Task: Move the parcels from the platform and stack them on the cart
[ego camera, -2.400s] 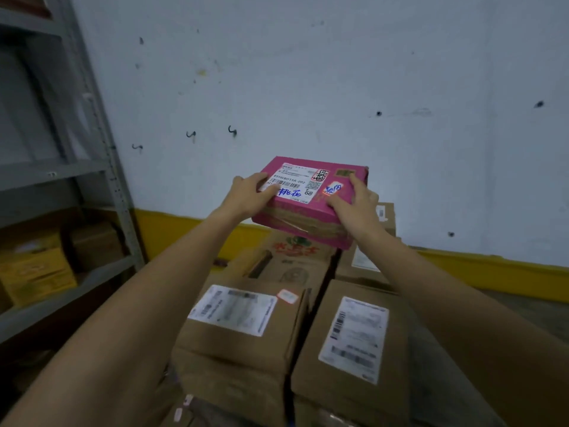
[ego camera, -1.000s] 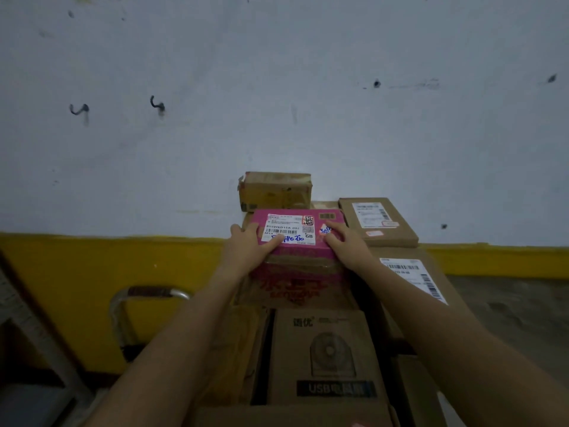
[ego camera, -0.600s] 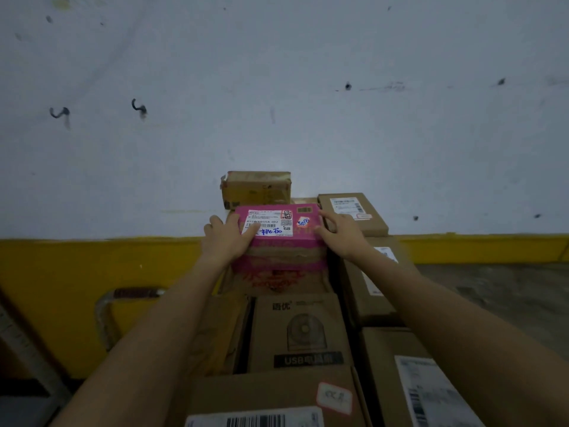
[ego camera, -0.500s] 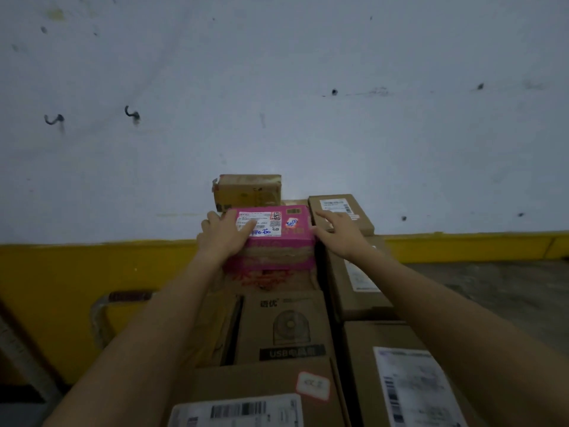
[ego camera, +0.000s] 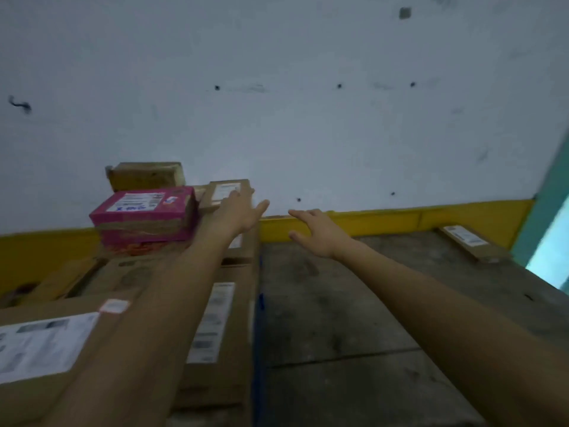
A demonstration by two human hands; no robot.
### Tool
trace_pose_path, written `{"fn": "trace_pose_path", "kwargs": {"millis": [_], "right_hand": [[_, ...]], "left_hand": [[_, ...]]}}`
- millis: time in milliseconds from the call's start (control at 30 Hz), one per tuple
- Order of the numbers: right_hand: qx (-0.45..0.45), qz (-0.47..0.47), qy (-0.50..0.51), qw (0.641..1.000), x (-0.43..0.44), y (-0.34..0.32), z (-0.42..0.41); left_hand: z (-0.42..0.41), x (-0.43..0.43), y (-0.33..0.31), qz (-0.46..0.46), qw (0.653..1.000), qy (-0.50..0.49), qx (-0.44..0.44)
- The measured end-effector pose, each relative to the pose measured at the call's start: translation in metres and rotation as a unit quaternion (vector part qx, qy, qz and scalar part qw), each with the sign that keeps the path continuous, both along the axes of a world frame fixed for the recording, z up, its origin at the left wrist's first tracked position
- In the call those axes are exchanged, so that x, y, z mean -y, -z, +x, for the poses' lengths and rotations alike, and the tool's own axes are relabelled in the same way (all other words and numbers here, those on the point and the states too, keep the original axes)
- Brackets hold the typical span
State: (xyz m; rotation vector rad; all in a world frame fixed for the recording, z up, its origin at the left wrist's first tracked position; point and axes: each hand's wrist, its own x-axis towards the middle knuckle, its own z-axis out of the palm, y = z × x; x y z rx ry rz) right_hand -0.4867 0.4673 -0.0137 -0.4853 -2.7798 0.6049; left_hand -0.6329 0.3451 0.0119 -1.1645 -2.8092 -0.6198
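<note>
The pink parcel (ego camera: pixel 144 215) with a white label rests on top of the stack of brown cardboard parcels (ego camera: pixel 215 322) at the left. Neither hand touches it. My left hand (ego camera: pixel 238 212) hovers open just right of the pink parcel, in front of a small brown labelled box (ego camera: pixel 221 192). My right hand (ego camera: pixel 317 232) is open too, fingers spread, in the air above the grey floor. One flat brown parcel (ego camera: pixel 471 243) lies alone at the far right by the wall.
A white wall with a yellow base stripe (ego camera: pixel 385 217) runs behind the stack. Grey concrete floor (ego camera: pixel 338 318) fills the right half. A teal door frame (ego camera: pixel 551 211) stands at the right edge. Another brown box (ego camera: pixel 144 175) sits behind the pink parcel.
Both hands have let go of the pink parcel, which stays on the stack. The hands and my view have swung to the right, toward the floor.
</note>
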Motion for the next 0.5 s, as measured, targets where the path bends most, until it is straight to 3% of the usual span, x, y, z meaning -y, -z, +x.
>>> {"fn": "trace_pose_path", "kwargs": {"millis": [233,500], "right_hand": [[0.017,-0.037,0.102,0.994,-0.115,0.021,0.148],[0.036,-0.071,0.217,0.973,-0.22,0.064,0.255]], "left_hand": [[0.115,-0.127,0.018,0.024,0.993,0.069,0.095],[0.205,-0.283,0.051,-0.07,0.974,0.204,0.066]]}}
